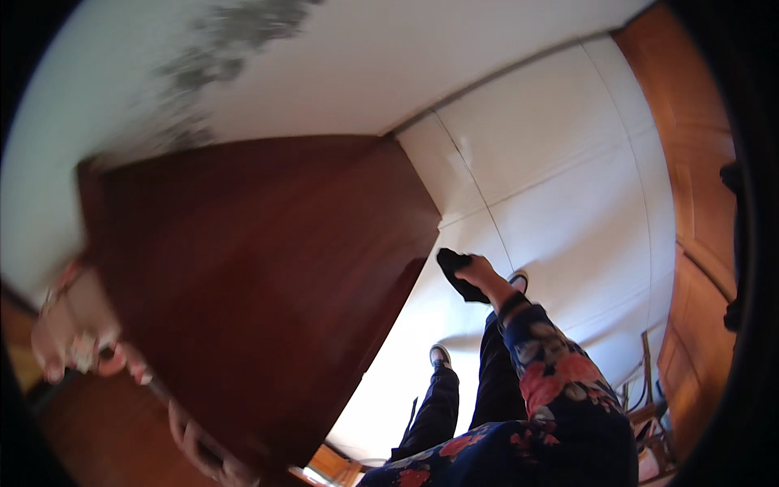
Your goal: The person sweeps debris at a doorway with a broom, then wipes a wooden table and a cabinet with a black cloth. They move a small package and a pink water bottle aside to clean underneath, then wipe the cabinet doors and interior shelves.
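My right hand (479, 271) grips a black cloth (453, 269), which hangs in front of me above the pale tiled floor (566, 164). Its folds hide most of my fingers. To the left of the cloth, and apart from it, is a dark reddish-brown wooden surface (261, 262) with a glossy finish, part of a large piece of furniture. Below the hand, my shoes and dark trousers show on the floor. My left hand is out of view.
A pale wall with a blurred grey leafy pattern (225, 55) rises behind the furniture. Along its left edge are pinkish ornamental shapes (91, 353), too blurred to name. Wooden panelled doors (700, 140) line the right side. Assorted items (651, 438) stand at lower right.
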The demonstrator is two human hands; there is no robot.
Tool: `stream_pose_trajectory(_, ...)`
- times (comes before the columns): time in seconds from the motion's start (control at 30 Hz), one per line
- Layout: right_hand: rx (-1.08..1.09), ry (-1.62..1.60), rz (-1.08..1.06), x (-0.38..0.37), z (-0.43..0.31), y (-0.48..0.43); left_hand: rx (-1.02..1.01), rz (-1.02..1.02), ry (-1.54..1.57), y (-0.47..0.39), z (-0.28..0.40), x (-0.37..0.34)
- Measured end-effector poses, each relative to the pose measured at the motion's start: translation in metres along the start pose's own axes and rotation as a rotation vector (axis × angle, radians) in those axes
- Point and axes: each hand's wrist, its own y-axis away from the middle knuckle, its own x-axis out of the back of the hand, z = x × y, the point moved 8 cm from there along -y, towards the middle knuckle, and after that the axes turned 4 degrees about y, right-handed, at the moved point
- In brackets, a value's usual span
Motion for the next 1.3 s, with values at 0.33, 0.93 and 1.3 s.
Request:
stream_pose_trajectory(0.33,0.226,-1.080,-0.232,0.101,-0.098,0.225,0.145,0.258,0.298,-0.014,-0.024,0.001)
stream_pose_trajectory(0.93,0.871,-0.039,-0.280,-0.110,-0.315,0.441,0.376,0.663,1.947,0.198,0.005,-0.059)
stream_pose_trajectory(1.3,1.108,0.538,0.387,-0.058,-0.388,0.441,0.269,0.498,3.376,0.260,0.032,-0.176)
